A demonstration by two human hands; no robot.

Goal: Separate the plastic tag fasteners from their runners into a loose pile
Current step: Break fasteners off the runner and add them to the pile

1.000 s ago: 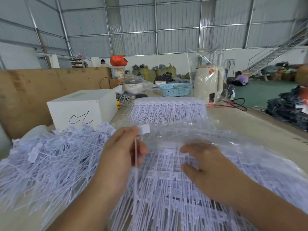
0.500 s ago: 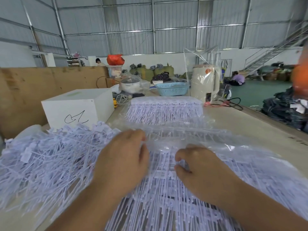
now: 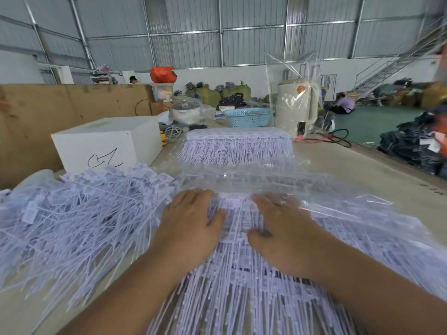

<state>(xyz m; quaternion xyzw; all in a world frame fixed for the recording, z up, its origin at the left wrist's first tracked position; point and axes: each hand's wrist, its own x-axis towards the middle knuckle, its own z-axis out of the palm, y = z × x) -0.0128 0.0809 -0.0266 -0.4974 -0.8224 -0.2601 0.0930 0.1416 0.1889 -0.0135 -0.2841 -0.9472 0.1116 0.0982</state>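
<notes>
A thick stack of white tag fasteners on runners (image 3: 242, 298) lies in front of me, partly inside a clear plastic bag (image 3: 338, 213). My left hand (image 3: 191, 221) and my right hand (image 3: 283, 228) sit side by side on the stack's far end. On both hands the fingers bend down over the row of tag heads and the thumbs lie on top. The right fingertips are under the clear film. A big loose pile of separated fasteners (image 3: 79, 218) lies to the left, touching my left wrist.
A second bagged stack of fasteners (image 3: 237, 146) lies farther back on the beige table (image 3: 362, 170). A white box (image 3: 106, 141) stands at the left rear. Behind are a blue basket (image 3: 248, 116), a bagged cream kettle (image 3: 296, 105) and cables. Dark garments are heaped at the right.
One second ago my left hand held a single fastener upright. That fastener is gone from the hand, which has come down onto the stack beside my right hand. My right hand slid slightly forward.
</notes>
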